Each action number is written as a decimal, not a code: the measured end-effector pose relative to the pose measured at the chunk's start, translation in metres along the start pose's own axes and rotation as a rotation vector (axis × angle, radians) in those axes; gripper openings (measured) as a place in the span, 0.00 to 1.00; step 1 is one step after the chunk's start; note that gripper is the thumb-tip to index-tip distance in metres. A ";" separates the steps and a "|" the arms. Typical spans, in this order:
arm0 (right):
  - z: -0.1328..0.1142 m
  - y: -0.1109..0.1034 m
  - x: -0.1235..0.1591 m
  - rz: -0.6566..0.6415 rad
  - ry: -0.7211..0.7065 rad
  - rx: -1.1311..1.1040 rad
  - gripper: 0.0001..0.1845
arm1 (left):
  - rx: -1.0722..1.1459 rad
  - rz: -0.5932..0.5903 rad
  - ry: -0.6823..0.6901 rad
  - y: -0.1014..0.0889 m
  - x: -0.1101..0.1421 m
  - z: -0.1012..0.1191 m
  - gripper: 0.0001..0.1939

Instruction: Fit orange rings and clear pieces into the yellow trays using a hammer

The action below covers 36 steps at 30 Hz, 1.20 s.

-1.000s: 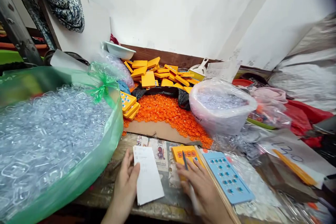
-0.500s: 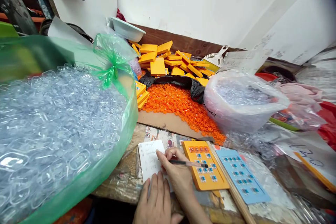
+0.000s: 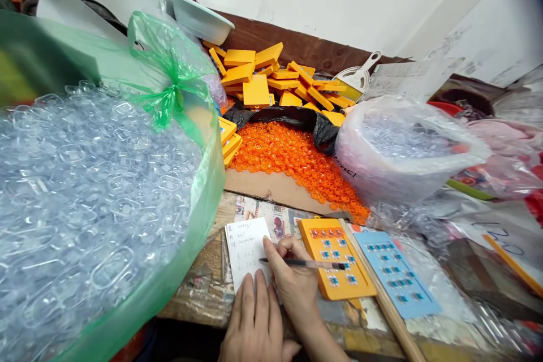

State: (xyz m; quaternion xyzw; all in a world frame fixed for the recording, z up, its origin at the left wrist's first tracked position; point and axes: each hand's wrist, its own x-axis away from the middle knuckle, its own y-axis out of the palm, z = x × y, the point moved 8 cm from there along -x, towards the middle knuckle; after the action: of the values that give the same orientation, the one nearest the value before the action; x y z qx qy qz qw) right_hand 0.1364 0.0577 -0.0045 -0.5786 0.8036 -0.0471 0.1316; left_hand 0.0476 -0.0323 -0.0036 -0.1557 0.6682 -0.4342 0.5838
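My left hand point(image 3: 254, 322) lies flat on the lower end of a white paper slip point(image 3: 246, 246) with handwriting, fingers stretched out. My right hand point(image 3: 292, 277) is closed round a clear pen point(image 3: 311, 264), its tip resting on the slip. Just right of the pen hand lies an orange keypad panel point(image 3: 339, 260) with small blue and orange buttons. A light blue keypad panel point(image 3: 396, 274) lies beside it, past a wooden stick point(image 3: 382, 300).
A big green bag of clear plastic pieces point(image 3: 93, 181) fills the left. Loose orange rings point(image 3: 292, 161) lie on cardboard, with orange panels point(image 3: 263, 76) heaped behind. A clear bag of parts point(image 3: 394, 153) stands at right; a white bowl point(image 3: 199, 14) at the back.
My right hand picked up the pen and moved from the orange panel onto the slip. My left hand slid down to the slip's lower end. The view dropped and shifted.
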 end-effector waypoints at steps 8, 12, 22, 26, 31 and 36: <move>-0.006 0.008 0.009 -0.101 -0.027 0.048 0.20 | 0.064 -0.006 -0.016 0.001 0.007 -0.003 0.24; -0.007 0.014 0.011 -0.153 -0.019 0.070 0.20 | 0.069 0.009 0.036 0.001 0.011 -0.002 0.18; -0.010 0.022 0.009 -0.213 -0.025 0.091 0.20 | 0.068 -0.047 0.068 -0.001 0.012 -0.001 0.14; -0.012 0.022 0.009 -0.216 -0.046 0.094 0.19 | 0.063 0.005 0.068 -0.004 0.011 -0.002 0.15; -0.011 0.018 0.008 -0.176 -0.054 0.102 0.19 | 0.047 -0.034 0.056 -0.005 0.006 -0.002 0.15; -0.014 0.017 0.007 -0.158 -0.081 0.108 0.19 | 0.034 -0.062 0.038 -0.007 0.005 -0.003 0.14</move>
State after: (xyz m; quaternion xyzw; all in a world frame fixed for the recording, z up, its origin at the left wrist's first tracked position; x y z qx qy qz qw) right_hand 0.1145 0.0553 0.0034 -0.6337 0.7457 -0.0770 0.1907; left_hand 0.0411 -0.0385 -0.0021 -0.1583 0.6664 -0.4663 0.5599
